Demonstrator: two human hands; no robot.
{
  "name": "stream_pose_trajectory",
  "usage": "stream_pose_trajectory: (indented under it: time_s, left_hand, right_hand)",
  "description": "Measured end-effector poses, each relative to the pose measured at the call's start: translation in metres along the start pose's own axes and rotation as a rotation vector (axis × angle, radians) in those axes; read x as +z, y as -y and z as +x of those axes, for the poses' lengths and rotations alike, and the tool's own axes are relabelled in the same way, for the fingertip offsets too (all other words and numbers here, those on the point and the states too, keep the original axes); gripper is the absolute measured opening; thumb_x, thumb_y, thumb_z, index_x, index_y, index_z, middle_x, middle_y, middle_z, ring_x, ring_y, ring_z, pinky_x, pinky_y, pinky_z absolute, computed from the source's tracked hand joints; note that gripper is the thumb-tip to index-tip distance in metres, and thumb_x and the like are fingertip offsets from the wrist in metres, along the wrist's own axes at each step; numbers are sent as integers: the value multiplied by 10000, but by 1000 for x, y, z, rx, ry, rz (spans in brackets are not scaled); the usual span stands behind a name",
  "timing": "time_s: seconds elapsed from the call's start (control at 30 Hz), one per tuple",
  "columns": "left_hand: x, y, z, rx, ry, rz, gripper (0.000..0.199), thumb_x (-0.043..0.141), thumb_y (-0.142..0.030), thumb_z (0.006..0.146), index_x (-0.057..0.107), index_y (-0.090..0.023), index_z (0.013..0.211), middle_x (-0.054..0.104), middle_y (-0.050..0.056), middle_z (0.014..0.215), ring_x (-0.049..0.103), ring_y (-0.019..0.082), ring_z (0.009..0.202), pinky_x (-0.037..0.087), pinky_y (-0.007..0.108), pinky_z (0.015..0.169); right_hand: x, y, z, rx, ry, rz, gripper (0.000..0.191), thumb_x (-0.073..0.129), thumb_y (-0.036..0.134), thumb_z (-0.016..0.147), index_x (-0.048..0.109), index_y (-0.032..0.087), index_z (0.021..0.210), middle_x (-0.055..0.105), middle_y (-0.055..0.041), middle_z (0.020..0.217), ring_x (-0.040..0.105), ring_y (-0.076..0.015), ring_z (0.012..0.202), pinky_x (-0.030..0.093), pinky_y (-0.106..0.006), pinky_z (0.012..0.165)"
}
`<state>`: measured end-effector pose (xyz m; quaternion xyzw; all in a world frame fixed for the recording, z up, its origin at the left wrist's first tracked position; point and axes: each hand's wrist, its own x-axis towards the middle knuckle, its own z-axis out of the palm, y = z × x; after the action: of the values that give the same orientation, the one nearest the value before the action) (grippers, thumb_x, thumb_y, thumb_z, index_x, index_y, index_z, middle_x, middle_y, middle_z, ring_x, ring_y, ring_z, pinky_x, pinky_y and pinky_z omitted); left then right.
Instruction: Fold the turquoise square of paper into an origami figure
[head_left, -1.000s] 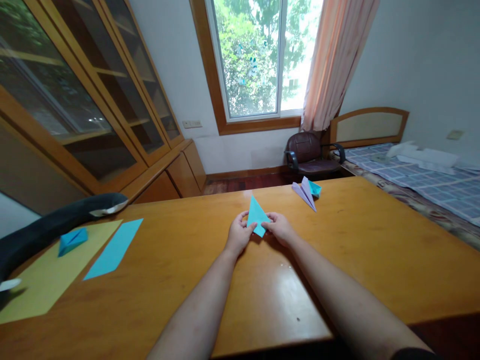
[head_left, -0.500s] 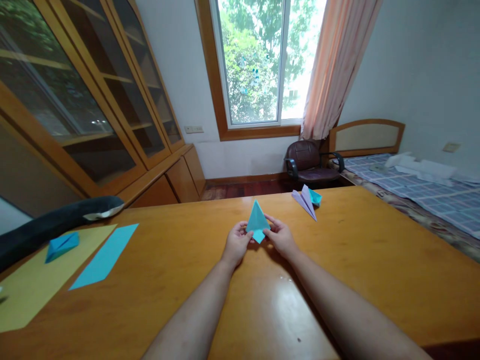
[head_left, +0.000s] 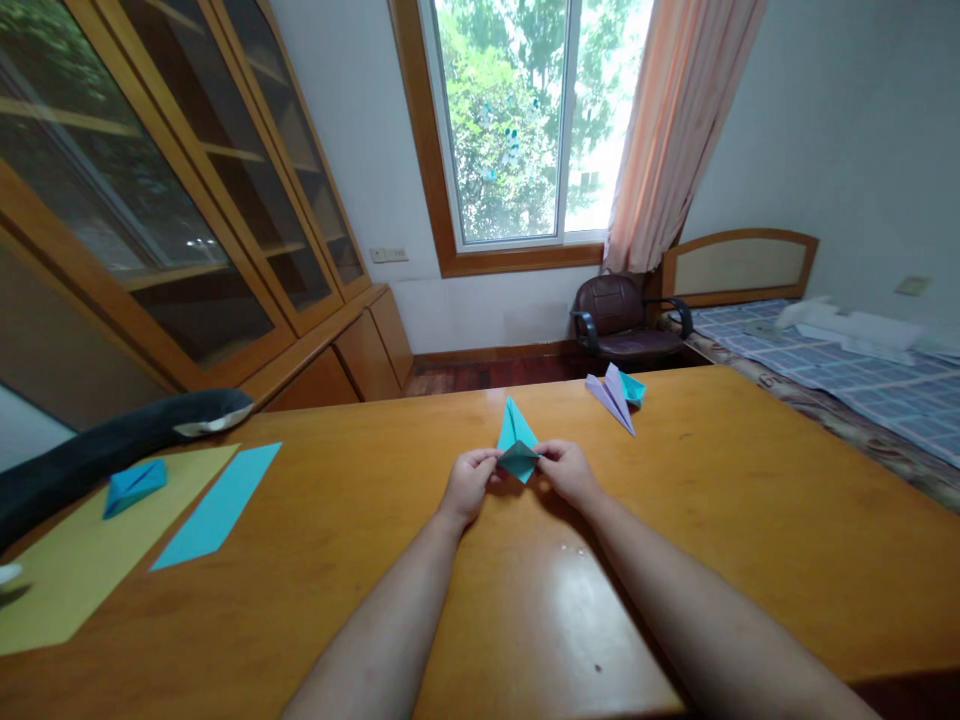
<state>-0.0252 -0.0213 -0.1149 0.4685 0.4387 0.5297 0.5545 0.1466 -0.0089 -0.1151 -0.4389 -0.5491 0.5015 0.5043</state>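
The kite-shaped folded paper (head_left: pixel 516 428) was light turquoise with a greyer, darker teal lower flap (head_left: pixel 519 460), seen against the honey-orange wood grain of the desk (head_left: pixel 337 520). The paper plane (head_left: pixel 615 400) was pale lilac and the small folded piece (head_left: pixel 634 390) by it bright teal, while the leftmost folded shape (head_left: pixel 136 490) was deeper blue, the large sheet (head_left: pixel 67 590) plain yellow, and the flat paper strip (head_left: pixel 221 505) solid turquoise. The curtain (head_left: pixel 667 130) was peach-pink, the office chair (head_left: pixel 609 303) dark maroon with black armrests (head_left: pixel 589 329), the headboard (head_left: pixel 739 268) cream framed in brown, and the bedsheet (head_left: pixel 832 378) blue-grey plaid.
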Motion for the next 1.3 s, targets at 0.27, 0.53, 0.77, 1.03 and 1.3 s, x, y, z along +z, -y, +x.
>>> stream_pose_trajectory:
  time_s: [0.27,0.53,0.77,1.03,1.3]
  left_hand:
    - [-2,-4,0,24,-11,132,377,689,-478,658,691,-101,666,654,54,598,547,120,534,416,218,532]
    - [-1,6,5,67,-85,244,210,722,-265,613,724,-128,773,710,74,765,626,176,697,480,275,687]
    - [12,9,9,70,-187,182,221,750,-269,560,704,-127,723,675,43,677,569,131,595,442,237,582]
    - [11,-1,8,113,-191,119,266,760,-283,540,642,-125,717,634,16,632,534,100,558,410,204,543]
    - [3,-4,7,27,-50,-56,427,710,-366,615,421,-205,885,567,-64,522,503,87,444,369,165,460]
  right_hand:
    - [-2,0,0,85,64,138,265,578,403,678,651,151,645,576,8,533,489,-102,477,392,-226,496]
    - [8,4,-1,117,-28,13,197,680,295,558,638,142,676,572,17,546,466,-103,486,362,-229,477]
    - [19,5,2,110,-130,11,93,650,200,512,625,160,593,538,30,510,445,-105,484,344,-236,483]
    - [17,7,5,86,-84,133,156,660,216,509,609,163,647,547,35,529,450,-98,490,349,-228,478]
    - [5,4,8,62,8,226,356,637,296,621,556,195,953,437,105,470,394,-75,413,371,-217,453]
